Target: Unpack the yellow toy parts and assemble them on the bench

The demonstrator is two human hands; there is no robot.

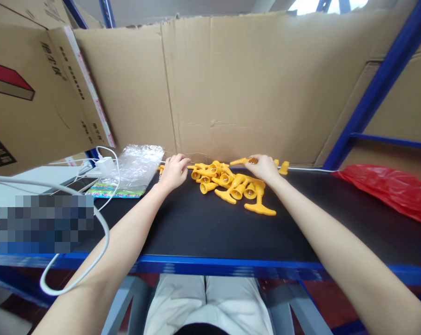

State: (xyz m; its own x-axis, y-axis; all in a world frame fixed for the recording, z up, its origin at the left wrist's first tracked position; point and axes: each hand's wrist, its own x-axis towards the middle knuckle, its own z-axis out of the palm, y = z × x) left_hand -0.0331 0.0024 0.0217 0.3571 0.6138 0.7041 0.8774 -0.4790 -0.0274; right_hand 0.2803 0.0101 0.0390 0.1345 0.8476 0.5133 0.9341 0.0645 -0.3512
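Note:
A heap of several yellow plastic funnel-shaped parts (231,184) lies on the black tabletop (210,228) near the cardboard back wall. My left hand (173,170) rests at the heap's left edge, fingers curled around a thin white cable and touching the nearest parts. My right hand (264,166) sits at the heap's far right side, its fingers closed on one yellow part (243,161) with a clear bulb end. One more yellow part (284,167) lies alone just right of that hand.
A clear plastic bag (138,165) lies over a colourful packet at the left, beside a white charger (103,164) and its cable. A red plastic bag (391,193) lies at the right. Cardboard sheets (245,88) wall the back; blue shelf posts stand at the right.

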